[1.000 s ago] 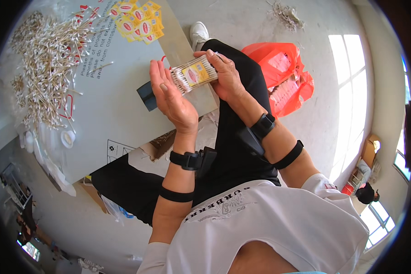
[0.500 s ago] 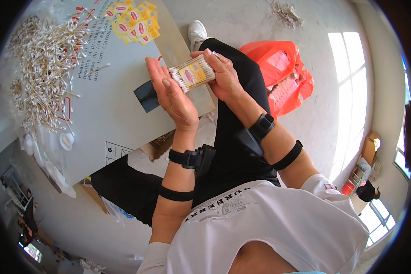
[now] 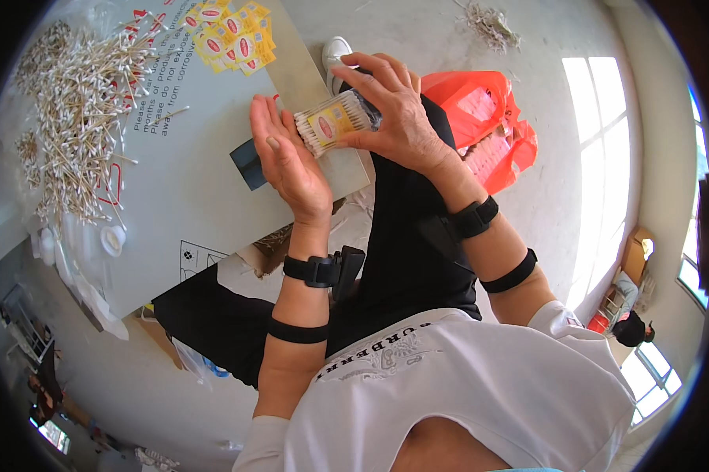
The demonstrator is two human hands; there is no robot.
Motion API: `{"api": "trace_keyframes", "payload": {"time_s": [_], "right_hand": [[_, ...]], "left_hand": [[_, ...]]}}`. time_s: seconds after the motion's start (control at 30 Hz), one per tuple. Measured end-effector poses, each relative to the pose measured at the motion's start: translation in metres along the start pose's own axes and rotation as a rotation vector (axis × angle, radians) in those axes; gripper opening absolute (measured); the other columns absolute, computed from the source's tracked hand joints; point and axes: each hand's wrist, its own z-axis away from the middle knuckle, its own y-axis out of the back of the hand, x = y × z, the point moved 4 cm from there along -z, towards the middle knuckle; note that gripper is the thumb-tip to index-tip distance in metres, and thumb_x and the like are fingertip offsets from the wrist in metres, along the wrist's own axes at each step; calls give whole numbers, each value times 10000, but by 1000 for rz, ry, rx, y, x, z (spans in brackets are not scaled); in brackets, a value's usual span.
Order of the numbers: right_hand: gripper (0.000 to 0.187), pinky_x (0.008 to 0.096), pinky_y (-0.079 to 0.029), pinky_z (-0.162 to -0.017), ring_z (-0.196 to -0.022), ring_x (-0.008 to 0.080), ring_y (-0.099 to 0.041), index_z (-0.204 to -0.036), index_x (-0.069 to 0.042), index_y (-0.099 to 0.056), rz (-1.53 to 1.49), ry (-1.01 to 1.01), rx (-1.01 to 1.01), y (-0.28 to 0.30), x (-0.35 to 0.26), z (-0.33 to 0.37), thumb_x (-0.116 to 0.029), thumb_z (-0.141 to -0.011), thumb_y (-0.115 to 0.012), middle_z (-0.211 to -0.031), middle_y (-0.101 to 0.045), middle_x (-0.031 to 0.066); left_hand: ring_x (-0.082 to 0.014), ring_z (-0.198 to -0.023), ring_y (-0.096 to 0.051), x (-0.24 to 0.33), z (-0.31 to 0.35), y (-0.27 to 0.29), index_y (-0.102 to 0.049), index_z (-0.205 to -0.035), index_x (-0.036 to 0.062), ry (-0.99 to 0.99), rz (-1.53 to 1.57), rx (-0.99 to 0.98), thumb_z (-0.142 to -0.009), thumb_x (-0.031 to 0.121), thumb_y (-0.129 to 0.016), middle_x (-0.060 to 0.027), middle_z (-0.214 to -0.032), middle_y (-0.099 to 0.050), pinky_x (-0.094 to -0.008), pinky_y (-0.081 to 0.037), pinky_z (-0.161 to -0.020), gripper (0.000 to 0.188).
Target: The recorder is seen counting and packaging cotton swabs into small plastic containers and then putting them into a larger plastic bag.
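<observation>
My right hand (image 3: 402, 118) grips a flat pack of cotton swabs (image 3: 328, 124) by its right end, thumb along the lower edge and fingers over the top. A yellow label shows through the pack's clear wrapping. Darker, crinkled-looking material shows at the end by my right palm; I cannot tell whether it is wrapping or something behind it. My left hand (image 3: 290, 169) is open, its fingers stretched out and its palm against the pack's left end. Below and left of that hand, a dark blue-grey flat piece (image 3: 249, 165) lies on the board.
Loose cotton swabs (image 3: 79, 126) lie in a big heap on the printed grey board (image 3: 173, 189), at left. Several yellow labels (image 3: 232, 39) are spread at its far edge. A red plastic bag (image 3: 520, 149) with pink-looking packs stands on the floor at right, beyond my leg.
My right hand has shifted its grip, now arching over the pack's right end with fingers raised. The pack has moved only slightly; my left hand stays flat at its other end.
</observation>
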Motion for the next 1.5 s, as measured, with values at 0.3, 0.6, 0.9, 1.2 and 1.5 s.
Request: {"api": "trace_keyframes", "payload": {"time_s": [0.3, 0.6, 0.9, 1.2, 1.5], "right_hand": [[753, 423, -311, -1028, -1255, 275, -449, -1294, -133, -595, 133, 215, -225, -12, -2, 2, -338, -611, -838, -1296, -554, 28], [717, 436, -313, -1018, -1217, 284, -458, -1237, -121, -615, 78, 243, -287, -15, 1, -9, -346, -598, -849, -1247, -558, 42], [731, 431, -304, -1019, -1204, 269, -454, -1229, -119, -611, 55, 298, -273, -18, 2, -12, -373, -585, -848, -1239, -549, 25], [747, 432, -304, -1022, -1201, 256, -456, -1232, -127, -608, 64, 281, -272, -19, 2, -12, -386, -574, -849, -1244, -548, 16], [728, 425, -310, -993, -1197, 265, -457, -1241, -129, -600, 60, 295, -276, -17, 1, -11, -385, -601, -837, -1248, -546, 23]], "left_hand": [[-292, -1498, -131, 1, 0, -3, -134, -1543, -7, -11, 38, -57, -1040, 481, -324, -177, -1616, -133, -443, -94, -1206, 726], [-285, -1497, -132, 0, 0, -5, -120, -1549, 1, -18, -30, -80, -1027, 560, -274, -182, -1613, -135, -433, -91, -1207, 780], [-286, -1492, -143, -2, 2, -11, -138, -1546, 1, -4, -46, -74, -1027, 564, -260, -181, -1607, -152, -427, -107, -1206, 775], [-288, -1491, -143, -2, 2, -15, -140, -1543, -6, 4, -42, -81, -1029, 562, -257, -184, -1602, -160, -426, -106, -1209, 775], [-316, -1504, -56, 6, 8, -7, -80, -1546, -8, 29, 47, -32, -994, 595, -364, -230, -1603, -90, -464, -40, -1207, 865]]}}
